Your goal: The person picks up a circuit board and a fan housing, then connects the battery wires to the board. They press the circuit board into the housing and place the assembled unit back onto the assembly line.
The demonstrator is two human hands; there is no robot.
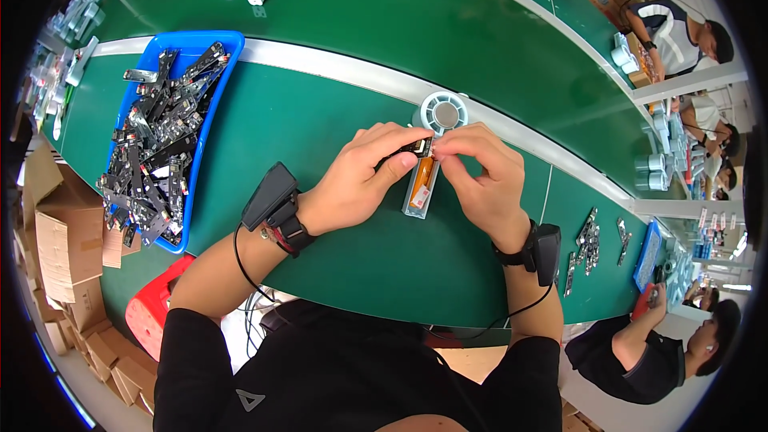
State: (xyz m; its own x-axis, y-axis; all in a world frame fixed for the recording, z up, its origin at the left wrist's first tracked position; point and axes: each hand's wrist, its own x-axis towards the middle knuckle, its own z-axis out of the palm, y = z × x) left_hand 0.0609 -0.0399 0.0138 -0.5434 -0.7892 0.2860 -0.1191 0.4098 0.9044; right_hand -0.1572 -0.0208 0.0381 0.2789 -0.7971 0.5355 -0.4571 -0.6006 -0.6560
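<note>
green bench — blue tray of black parts | white tape reel | orange-and-white part

One blue plastic bin at ten o'clock, heaped with too many black-and-silver metal parts to count. One long assembly with an orange cell at centre. One white tape roll at twelve o'clock. Two wrist-worn black devices.

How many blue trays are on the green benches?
2: one blue tray full of dark metal parts left of the left hand; another at the far right. Others may be hidden.
</note>
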